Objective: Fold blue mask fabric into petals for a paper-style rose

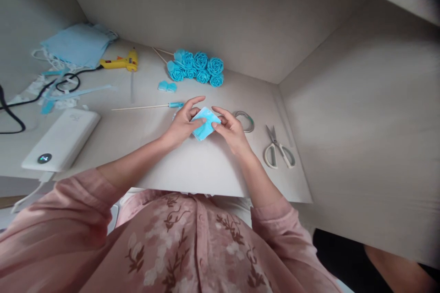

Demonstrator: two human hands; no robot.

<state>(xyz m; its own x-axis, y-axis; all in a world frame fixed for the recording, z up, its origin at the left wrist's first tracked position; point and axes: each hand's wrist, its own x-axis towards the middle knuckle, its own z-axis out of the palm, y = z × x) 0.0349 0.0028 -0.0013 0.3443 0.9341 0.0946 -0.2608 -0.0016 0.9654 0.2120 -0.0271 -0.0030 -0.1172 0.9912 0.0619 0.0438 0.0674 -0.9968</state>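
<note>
Between my two hands is a small blue square of thin sheet [205, 124], perhaps several layers, turned corner-up. My left hand [185, 121] pinches its left side, thumb on top. My right hand [232, 128] grips its right edge between thumb and fingers. Just left of my left hand lies a thin wooden stick [144, 107] with a blue wrapped end [176, 105]. Behind my hands sits a bunch of blue rose-like flowers [201, 67] on wooden sticks. Small blue cut pieces [167, 86] lie in front of the flowers.
Scissors [274, 150] and a wire coil [244, 122] lie to the right. At left are a yellow glue gun [123, 61], blue face masks [77, 45], scraps [55, 94], a black cord [77, 83] and a white power bank [62, 139]. Walls enclose the desk behind and at the sides.
</note>
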